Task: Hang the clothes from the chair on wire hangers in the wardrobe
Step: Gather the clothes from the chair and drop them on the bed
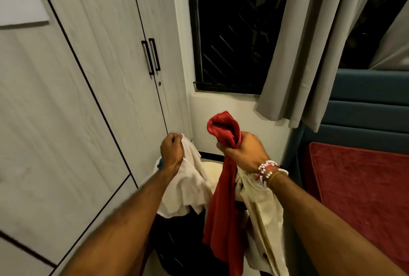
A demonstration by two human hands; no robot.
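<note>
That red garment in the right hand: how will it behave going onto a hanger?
Probably floppy: the red garment hangs limp below the right hand and bunches above the fist. Likely light, since one closed grip holds it. It may snag the cream garment hanging against it.

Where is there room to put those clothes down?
The red mattress at right, below the teal headboard, shows bare. Between the hands it is crowded: the left hand grips a white garment, the right hand a red garment, over a dark heap.
</note>
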